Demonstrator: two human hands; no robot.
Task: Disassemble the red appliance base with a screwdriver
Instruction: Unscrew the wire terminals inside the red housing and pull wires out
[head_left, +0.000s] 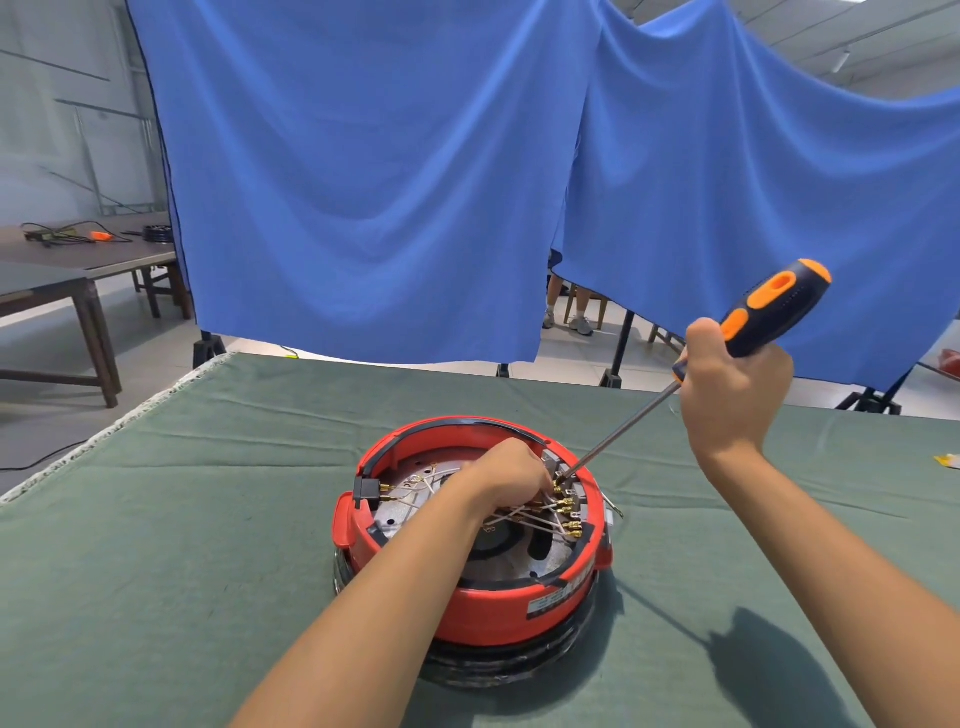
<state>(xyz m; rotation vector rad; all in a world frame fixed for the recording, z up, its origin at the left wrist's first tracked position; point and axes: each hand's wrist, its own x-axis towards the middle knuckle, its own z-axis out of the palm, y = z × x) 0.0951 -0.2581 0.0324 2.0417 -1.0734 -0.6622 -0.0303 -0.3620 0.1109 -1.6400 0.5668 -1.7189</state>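
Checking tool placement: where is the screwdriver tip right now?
In the head view, the screwdriver, gripped by the right hand, has its tip inside the red appliance base, at its far-right rim beside the left hand.

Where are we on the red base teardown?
Done: the red base lies open, its metal plate and wiring exposed. In hand: the right hand grips the screwdriver, tip down among the brass terminals at the right rim, while the left hand reaches among the wires there. Left: wires remain attached, plate still seated.
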